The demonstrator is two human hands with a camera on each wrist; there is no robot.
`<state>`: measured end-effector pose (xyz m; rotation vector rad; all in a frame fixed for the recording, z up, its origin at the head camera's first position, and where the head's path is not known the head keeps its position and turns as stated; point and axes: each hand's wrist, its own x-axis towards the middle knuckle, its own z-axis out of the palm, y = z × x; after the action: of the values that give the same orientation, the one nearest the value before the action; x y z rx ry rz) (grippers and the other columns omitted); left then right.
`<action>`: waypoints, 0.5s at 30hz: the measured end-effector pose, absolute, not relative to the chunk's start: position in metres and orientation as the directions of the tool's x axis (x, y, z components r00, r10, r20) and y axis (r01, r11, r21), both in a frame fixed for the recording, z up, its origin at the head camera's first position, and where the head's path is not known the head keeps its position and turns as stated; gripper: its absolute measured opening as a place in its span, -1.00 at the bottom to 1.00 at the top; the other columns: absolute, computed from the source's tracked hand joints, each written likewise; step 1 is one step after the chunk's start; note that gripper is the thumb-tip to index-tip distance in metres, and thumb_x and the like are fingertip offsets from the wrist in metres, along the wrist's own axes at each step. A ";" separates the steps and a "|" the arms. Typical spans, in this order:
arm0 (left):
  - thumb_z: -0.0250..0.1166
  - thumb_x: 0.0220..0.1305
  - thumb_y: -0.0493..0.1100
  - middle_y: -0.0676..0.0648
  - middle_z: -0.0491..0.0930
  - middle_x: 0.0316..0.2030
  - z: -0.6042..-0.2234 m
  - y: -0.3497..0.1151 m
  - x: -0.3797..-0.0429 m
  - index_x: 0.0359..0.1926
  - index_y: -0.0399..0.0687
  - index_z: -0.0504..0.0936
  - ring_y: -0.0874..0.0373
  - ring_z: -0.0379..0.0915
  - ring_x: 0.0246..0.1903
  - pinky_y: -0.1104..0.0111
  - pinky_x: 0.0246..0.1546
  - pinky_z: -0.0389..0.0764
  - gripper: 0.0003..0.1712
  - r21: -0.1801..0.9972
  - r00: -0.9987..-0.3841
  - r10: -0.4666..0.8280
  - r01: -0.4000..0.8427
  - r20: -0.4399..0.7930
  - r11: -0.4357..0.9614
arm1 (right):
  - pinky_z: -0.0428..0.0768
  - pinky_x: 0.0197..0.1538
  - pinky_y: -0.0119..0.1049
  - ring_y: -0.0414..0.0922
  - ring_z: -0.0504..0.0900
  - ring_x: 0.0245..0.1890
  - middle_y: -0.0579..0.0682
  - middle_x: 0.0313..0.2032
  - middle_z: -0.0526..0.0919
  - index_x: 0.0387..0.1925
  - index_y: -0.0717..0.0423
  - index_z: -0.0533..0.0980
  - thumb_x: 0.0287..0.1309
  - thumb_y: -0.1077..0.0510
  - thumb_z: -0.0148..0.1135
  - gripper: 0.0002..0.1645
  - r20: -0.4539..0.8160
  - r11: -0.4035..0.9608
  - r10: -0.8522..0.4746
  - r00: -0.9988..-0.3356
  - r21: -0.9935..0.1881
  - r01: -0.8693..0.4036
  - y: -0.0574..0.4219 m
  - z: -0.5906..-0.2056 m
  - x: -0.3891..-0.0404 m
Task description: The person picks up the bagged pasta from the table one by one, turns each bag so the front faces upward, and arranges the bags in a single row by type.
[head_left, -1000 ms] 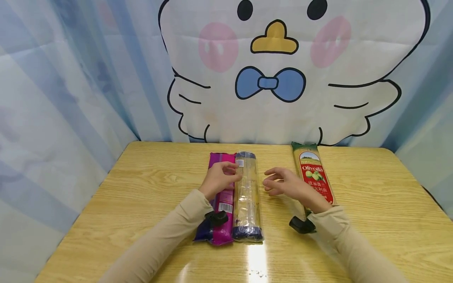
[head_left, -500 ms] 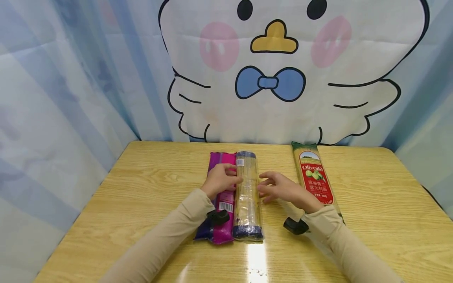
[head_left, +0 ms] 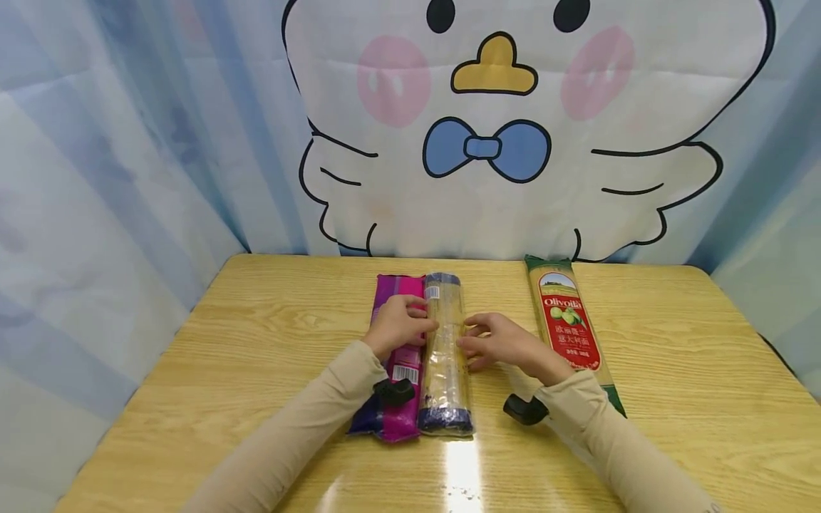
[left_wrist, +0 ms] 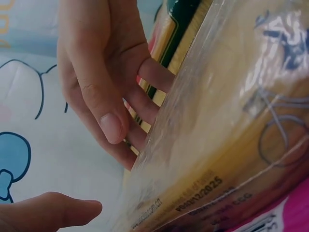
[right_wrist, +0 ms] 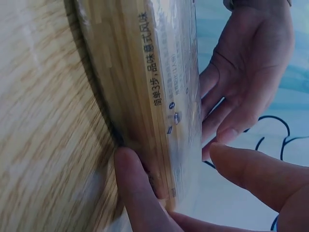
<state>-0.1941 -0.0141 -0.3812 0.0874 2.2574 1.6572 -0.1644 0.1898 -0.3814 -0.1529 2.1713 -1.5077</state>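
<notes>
A clear spaghetti pack (head_left: 445,381) with dark blue ends lies lengthwise on the table, side by side with a purple-pink pack (head_left: 400,410). My left hand (head_left: 398,326) reaches over the purple-pink pack, its fingertips at the clear pack's left edge. On the other side, my right hand (head_left: 503,345) has its fingertips right at the right edge. In the right wrist view, a right fingertip (right_wrist: 128,162) meets the pack's lower side by the tabletop, and the thumb (right_wrist: 241,162) stands away from it. Both hands are loosely curved, neither wrapped round the pack.
A red-labelled Olivoilà spaghetti pack (head_left: 567,320) lies slanted to the right, beyond my right forearm. The wooden table (head_left: 269,306) ends at a curtain (head_left: 398,199) with a cartoon print. Black wrist mounts (head_left: 526,410) hang below my cuffs.
My right hand has moved left, from beside the Olivoilà pack to the clear pack's right edge. My left hand has stayed almost in place, and the packs lie as before.
</notes>
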 end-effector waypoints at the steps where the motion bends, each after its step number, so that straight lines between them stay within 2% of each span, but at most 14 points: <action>1: 0.39 0.20 -0.30 -0.34 0.57 0.13 -0.381 -0.014 -0.195 0.29 -0.32 0.43 -0.11 0.68 -0.11 0.22 -0.25 0.76 -0.36 0.935 -0.941 0.246 -0.148 -0.234 0.322 | 0.74 -0.09 -0.12 0.01 0.71 -0.18 0.45 0.18 0.42 0.40 0.52 0.08 0.38 0.23 0.13 -0.26 -0.333 0.384 -0.352 -0.875 -0.904 0.189 0.189 -0.381 -0.165; 8: 0.39 0.21 -0.27 -0.35 0.53 0.18 -0.380 -0.013 -0.194 0.31 -0.36 0.39 -0.11 0.66 -0.05 0.22 -0.19 0.75 -0.32 0.926 -0.927 0.281 -0.142 -0.248 0.349 | 0.75 -0.12 -0.15 -0.04 0.69 -0.21 0.46 0.13 0.49 0.39 0.55 0.07 0.37 0.21 0.16 -0.24 -0.349 0.393 -0.325 -0.879 -0.895 0.210 0.183 -0.382 -0.168; 15: 0.39 0.21 -0.29 -0.35 0.51 0.19 -0.380 -0.009 -0.191 0.31 -0.38 0.39 -0.12 0.64 -0.02 0.22 -0.15 0.74 -0.33 0.926 -0.926 0.285 -0.138 -0.247 0.351 | 0.75 -0.18 -0.17 -0.05 0.67 -0.25 0.38 0.03 0.54 0.36 0.52 0.12 0.34 0.22 0.20 -0.25 -0.357 0.398 -0.264 -0.896 -0.886 0.236 0.178 -0.384 -0.169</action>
<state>-0.1911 -0.0092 -0.3802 0.1291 2.2543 1.5983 -0.1686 0.1784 -0.3838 -0.0239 2.2156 -1.5103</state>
